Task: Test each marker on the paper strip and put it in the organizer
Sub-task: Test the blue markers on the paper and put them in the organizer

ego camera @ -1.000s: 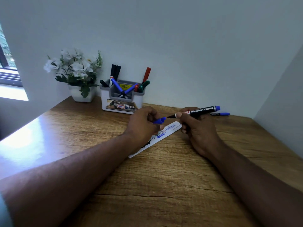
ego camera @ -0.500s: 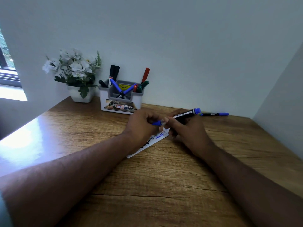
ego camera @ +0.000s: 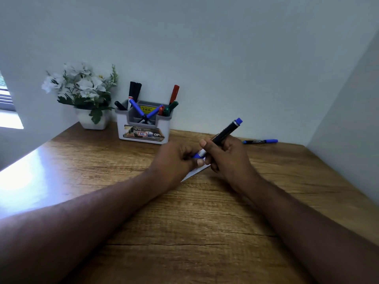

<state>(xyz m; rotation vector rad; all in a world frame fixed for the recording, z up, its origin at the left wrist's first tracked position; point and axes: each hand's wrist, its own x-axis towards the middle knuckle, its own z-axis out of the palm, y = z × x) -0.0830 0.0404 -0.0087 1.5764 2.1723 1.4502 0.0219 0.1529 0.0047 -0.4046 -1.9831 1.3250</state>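
My right hand holds a black marker with a blue end, tilted up to the right. My left hand grips its blue cap, which meets the marker's tip end between the two hands. The white paper strip lies on the desk, mostly hidden under my hands. The grey and white organizer stands at the back against the wall, holding several black, blue, red and green markers. Another blue-capped marker lies on the desk at the back right.
A white pot of white flowers stands left of the organizer. The wooden desk meets walls at the back and on the right. Bright window light falls on the desk's left side.
My hands have come together: the marker's bare tip and the cap, apart a second ago, now meet. The marker's rear end has swung upward. My hands cover more of the strip.
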